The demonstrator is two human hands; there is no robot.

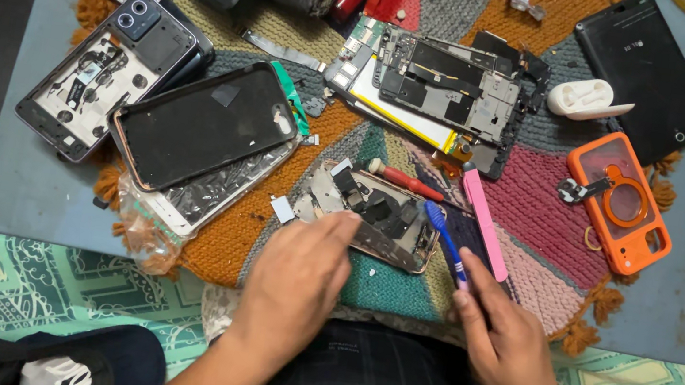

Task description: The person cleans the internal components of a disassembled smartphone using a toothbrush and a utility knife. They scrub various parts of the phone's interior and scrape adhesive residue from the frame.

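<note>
Fingers of the left hand lie flat and together on the near left edge of an opened phone, pinning it against the woven mat at the near middle of the low table. The right hand pinches a blue-handled tool between thumb and forefinger, its tip resting at the phone's right edge, just beside the exposed dark boards and metal shields. A red-handled screwdriver lies touching the phone's far edge, and a pink pry stick sits just to the right. To the left lies a dark phone back cover, with another stripped frame farther away and an orange phone case at the right. Doing this well likely means keeping the left fingers pressing evenly so the body does not slide on the soft mat, and working the tool tip with light, shallow pressure, since thin ribbon cables inside could tear if it slips.
</note>
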